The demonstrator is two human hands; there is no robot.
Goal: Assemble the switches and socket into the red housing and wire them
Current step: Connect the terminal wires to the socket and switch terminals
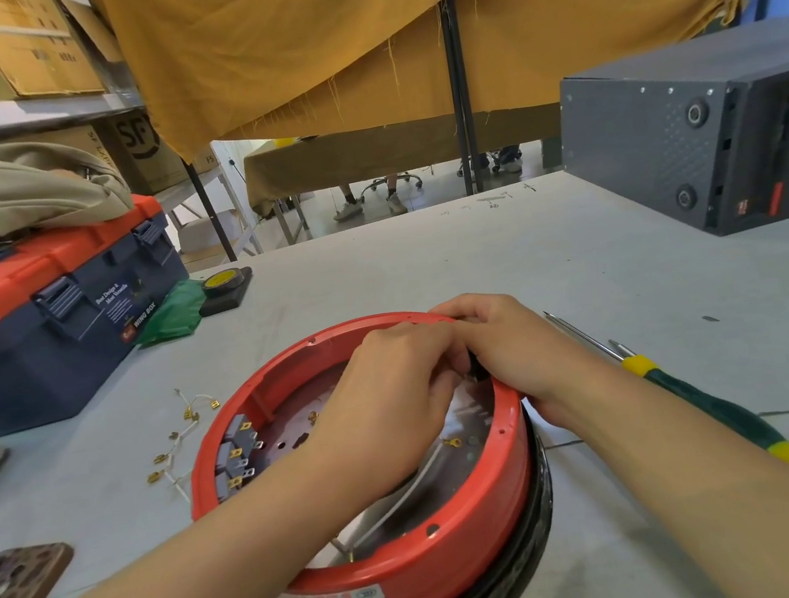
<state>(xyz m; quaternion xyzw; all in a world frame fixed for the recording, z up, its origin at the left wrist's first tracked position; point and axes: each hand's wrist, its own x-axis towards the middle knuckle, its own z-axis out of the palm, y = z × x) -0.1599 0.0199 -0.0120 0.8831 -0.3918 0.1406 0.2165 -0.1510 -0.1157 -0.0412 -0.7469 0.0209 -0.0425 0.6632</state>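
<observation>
I have the red housing (411, 560) sitting mouth-up on the table (426, 253), directly under my two hands, and I judge it a stiff but light plastic ring that will skate or tip if pushed at the rim, so the wall is the place to brace it. My right hand (519, 357) is curled over the far right stretch of the rim, its fingers wrapped around a small dark part there, probably the socket or a switch, though too little of it shows for me to say which. My left hand (391, 396) reaches inside the ring and meets the right one, fingers bent down toward that same part; whether they pinch it or only steady it I cannot tell, as the knuckles hide the tips. Left of my left-hand fingers, three grey switches (236, 455) already sit in the wall with brass tabs showing; these tabs look thin and easy to bend. Outside the ring, further left, lie loose wires (183, 443) with brass terminals, soft and springy. A green-handled screwdriver (694, 400) rests just right of my right wrist.
</observation>
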